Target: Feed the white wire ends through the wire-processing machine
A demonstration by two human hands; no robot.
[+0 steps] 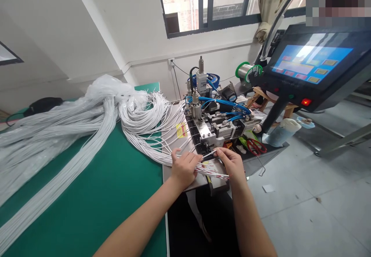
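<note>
White cable: one thin strand spanning the short gap between my hands, just in front of the metal machine. Right hand pinches its far end between thumb and forefinger. Left hand lies over the bundle, fingers bent, fingertips by the strand; how firmly they close, I cannot tell.

Handling, my judgement: light, springy more than limp. It runs straight between my hands, while the longer lengths bend into smooth loops on the green table. Jacket looks smooth, likely slippery under a loose pinch. Tips probably the fragile part. Best hold: just behind the end, second hand further back to take the bundle's drag. Red-marked ends lie close below; easy to snag.
</note>
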